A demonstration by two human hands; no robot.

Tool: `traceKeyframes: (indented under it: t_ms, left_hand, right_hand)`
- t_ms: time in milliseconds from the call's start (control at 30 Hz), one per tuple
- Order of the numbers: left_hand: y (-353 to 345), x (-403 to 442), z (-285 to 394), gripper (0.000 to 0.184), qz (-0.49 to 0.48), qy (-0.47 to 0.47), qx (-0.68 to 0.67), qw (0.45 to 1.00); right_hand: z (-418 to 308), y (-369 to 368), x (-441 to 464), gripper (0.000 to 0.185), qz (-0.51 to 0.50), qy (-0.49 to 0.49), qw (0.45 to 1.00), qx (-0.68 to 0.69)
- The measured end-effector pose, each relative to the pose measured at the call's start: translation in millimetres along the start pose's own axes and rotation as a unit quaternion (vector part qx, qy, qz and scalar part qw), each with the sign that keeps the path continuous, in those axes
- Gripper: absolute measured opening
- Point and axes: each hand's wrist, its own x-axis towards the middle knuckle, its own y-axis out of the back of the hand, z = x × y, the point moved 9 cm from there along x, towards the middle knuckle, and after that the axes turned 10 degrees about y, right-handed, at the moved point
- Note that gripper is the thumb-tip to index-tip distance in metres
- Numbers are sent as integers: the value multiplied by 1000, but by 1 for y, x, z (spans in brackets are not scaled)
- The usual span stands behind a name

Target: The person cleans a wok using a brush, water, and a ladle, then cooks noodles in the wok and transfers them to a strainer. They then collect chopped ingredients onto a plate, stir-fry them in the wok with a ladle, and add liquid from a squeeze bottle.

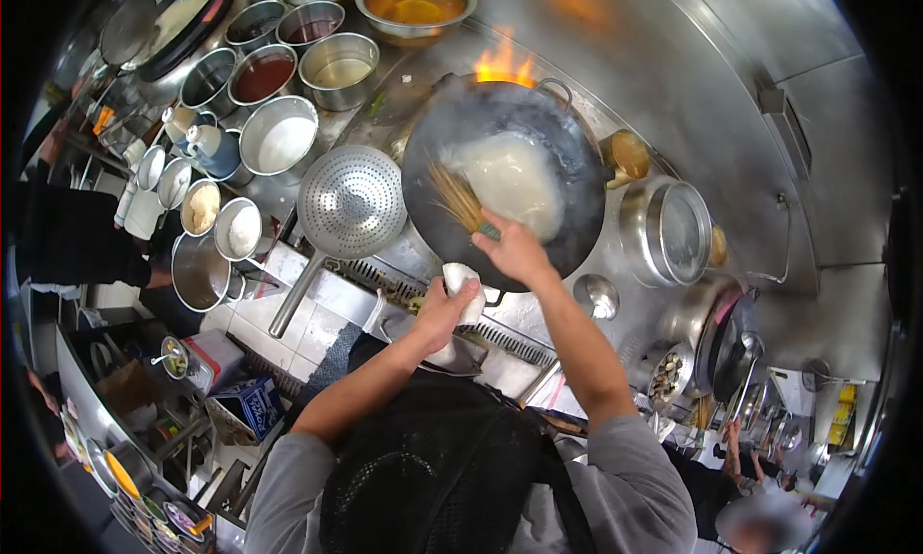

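Observation:
My right hand [516,253] grips a bamboo wok brush [458,196] by its green-bound end. The bristles reach into the large dark wok [428,237], at the edge of a pool of cloudy whitish liquid [510,174]. Steam rises from the wok, and flames [504,65] show behind its far rim. Closed round a folded white cloth [464,283], my left hand [445,314] is at the wok's near edge, close to the near loop handle. Whether the cloth touches that handle, I cannot tell.
Left of the wok lies a perforated strainer ladle [352,203], its handle pointing toward me. Metal bowls of sauces and powders, including a red sauce [261,79], stand farther left. A lidded pot [666,231] and a ladle [596,296] are on the right. Other people work at both sides.

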Motion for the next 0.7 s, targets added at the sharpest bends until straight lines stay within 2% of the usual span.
traceKeyframes:
  t_ms: [33,100,167,233,267,333,400,467,500,567,633,700]
  left_hand:
    - [-1,-2,-1,61,-4,3,5,1000]
    - [-1,-6,3,50,7,13,-21,1000]
    - [-1,-7,6,50,4,19,-39,999]
    - [1,0,1,49,-8,20,-31,999]
    - [2,0,0,49,-8,23,-33,999]
    - [-3,-3,4,59,-33,18,-40,998]
    - [-4,-1,5,58,-38,21,-47,998]
    - [-2,-2,4,55,-28,36,-44,998]
    - [-5,-5,8,55,-30,36,-41,998]
    - [-7,-13,12,52,-30,64,-71,995]
    - [-9,-16,18,51,-48,60,-84,993]
    - [-11,-21,19,50,-50,65,-98,992]
  right_hand:
    - [2,1,-19,64,4,-5,1000,0]
    - [7,8,-53,62,-49,41,995,75]
    - [45,42,-85,62,-126,56,990,39]
    - [123,83,-90,62,-180,-51,982,4]
    - [126,86,-72,62,-183,-53,982,3]
    - [133,107,-30,59,-69,-110,987,-97]
    - [103,65,5,56,16,-51,976,-210]
    - [65,22,6,59,9,-137,973,-184]
    - [53,6,-2,59,47,-119,973,-189]
    - [32,8,-33,61,22,-123,979,-161]
    - [30,22,-69,63,-63,-108,972,-201]
    - [96,39,-94,63,-79,-100,954,-271]
